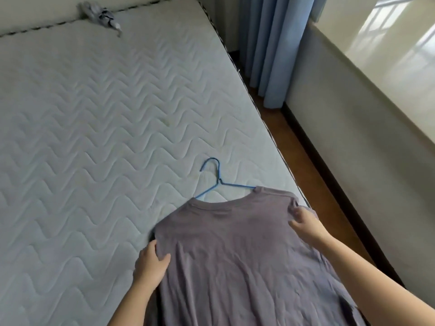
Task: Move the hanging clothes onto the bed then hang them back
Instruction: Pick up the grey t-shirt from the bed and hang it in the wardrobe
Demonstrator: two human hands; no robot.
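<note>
Currently I see the mauve T-shirt lying flat at the mattress near corner, its blue wire hanger threaded through the neck, hook exposed for pickup. My left hand pinches the left shoulder seam; my right hand grips the right shoulder, evidently to spread the fabric. The hem is cut off below frame. A crumpled grey garment at the far edge is indistinct.

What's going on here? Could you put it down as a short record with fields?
place: bare quilted mattress beside a blue curtain
garment: grey T-shirt lying flat on the mattress
hanger: blue hanger in the neck, hook pointing away
left hand: left hand gripping one shoulder
right hand: right hand gripping the other shoulder
also there: crumpled cloth at far edge
</note>
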